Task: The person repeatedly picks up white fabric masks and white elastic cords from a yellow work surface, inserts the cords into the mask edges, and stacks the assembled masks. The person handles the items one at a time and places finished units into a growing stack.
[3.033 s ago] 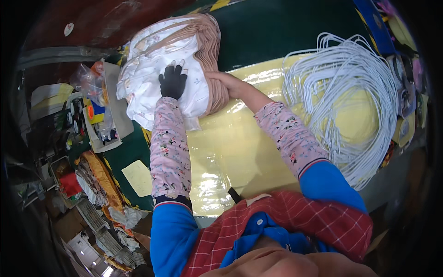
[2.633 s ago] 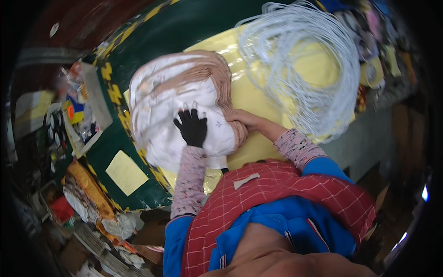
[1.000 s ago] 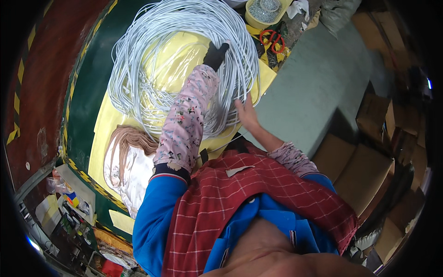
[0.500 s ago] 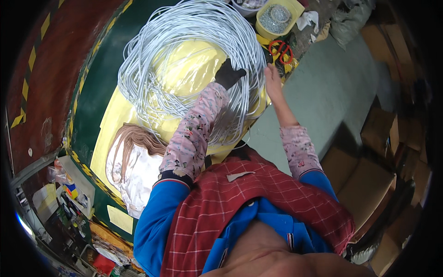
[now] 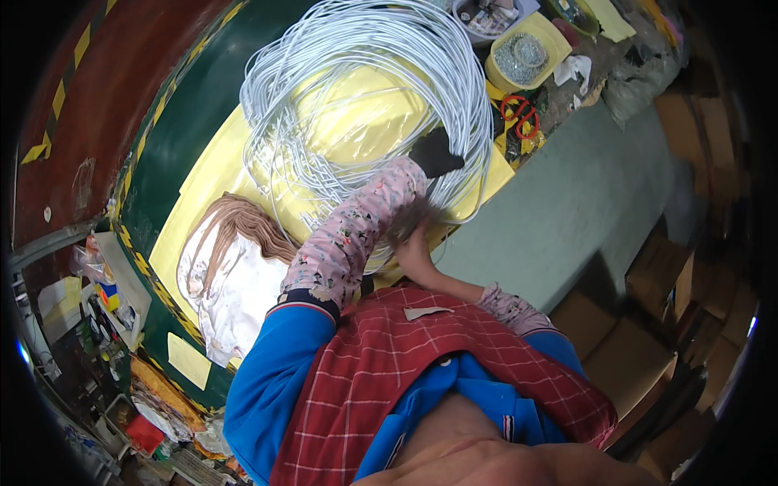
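A large loose coil of light grey cable (image 5: 373, 36) lies on yellow plastic-covered sheeting (image 5: 235, 154) on the table. My left hand (image 5: 438, 154), in a black glove, is closed over the strands on the coil's right side. My bare right hand (image 5: 415, 253) is low at the table's near edge, beside the lower strands under my left wrist. Its fingers are smeared by motion and partly hidden, so their grip does not show. Left of my left sleeve lies a bundle of brown cords (image 5: 243, 219) on white plastic wrapping (image 5: 231, 292).
Red-handled scissors (image 5: 520, 117) lie right of the coil. Beyond them stand a yellow tub (image 5: 523, 81) of small metallic pieces and a pale container (image 5: 486, 32). Cardboard boxes (image 5: 624, 348) stand on the right; a cluttered shelf (image 5: 121, 283) is at the left.
My right hand has come from beside the scissors down and left to the coil's lower strands. My left hand stays on the coil, slightly lower and further right in view; the view has shifted.
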The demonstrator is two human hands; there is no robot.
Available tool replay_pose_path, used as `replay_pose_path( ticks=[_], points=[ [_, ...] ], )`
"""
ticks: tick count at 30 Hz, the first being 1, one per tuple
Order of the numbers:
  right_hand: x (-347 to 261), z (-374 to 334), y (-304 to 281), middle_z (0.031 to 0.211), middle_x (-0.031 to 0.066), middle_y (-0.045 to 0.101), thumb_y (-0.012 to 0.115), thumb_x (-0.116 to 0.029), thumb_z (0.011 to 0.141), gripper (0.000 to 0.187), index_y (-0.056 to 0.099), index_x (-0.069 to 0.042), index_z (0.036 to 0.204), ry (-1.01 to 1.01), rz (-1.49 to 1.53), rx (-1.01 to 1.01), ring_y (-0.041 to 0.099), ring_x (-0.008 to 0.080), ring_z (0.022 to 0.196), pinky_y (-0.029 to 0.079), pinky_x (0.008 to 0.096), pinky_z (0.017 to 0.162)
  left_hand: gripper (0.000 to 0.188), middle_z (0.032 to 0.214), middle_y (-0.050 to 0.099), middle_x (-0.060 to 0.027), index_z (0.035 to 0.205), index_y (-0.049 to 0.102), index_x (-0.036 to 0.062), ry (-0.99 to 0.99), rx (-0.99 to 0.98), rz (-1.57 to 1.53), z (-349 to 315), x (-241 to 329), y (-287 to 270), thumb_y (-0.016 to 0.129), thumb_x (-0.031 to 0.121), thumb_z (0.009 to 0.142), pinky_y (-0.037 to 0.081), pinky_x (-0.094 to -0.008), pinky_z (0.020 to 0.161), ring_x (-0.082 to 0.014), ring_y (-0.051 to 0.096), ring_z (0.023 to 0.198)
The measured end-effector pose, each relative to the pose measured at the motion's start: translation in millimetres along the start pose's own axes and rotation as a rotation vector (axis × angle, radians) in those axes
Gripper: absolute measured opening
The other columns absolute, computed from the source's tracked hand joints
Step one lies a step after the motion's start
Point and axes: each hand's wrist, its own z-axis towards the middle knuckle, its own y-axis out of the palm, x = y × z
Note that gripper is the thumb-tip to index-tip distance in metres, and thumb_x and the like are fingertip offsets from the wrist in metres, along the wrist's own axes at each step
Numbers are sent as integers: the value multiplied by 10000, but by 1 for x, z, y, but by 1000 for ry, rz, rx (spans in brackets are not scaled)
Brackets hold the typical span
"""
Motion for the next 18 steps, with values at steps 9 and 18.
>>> replay_pose_path(
  ticks=[9,18],
  points=[
    [-51,134,-175,762,75,653,437,-229,924,288,622,-14,878,-207,-215,263,622,142,725,461,276,643,963,1311,409,-264,1359,253,3,-152,-110,-156,3,-5,-4,699,383,595,363,-444,975,-422,437,1169],
    [-60,317,-147,797,123,645,513,-188,851,325,586,41,1070,-290,102,443,601,180,730,458,285,660,794,1124,541,-278,1235,400,-45,-243,-17,-92,-5,7,-10,720,310,601,420,-421,884,-393,533,1044]
  ],
)
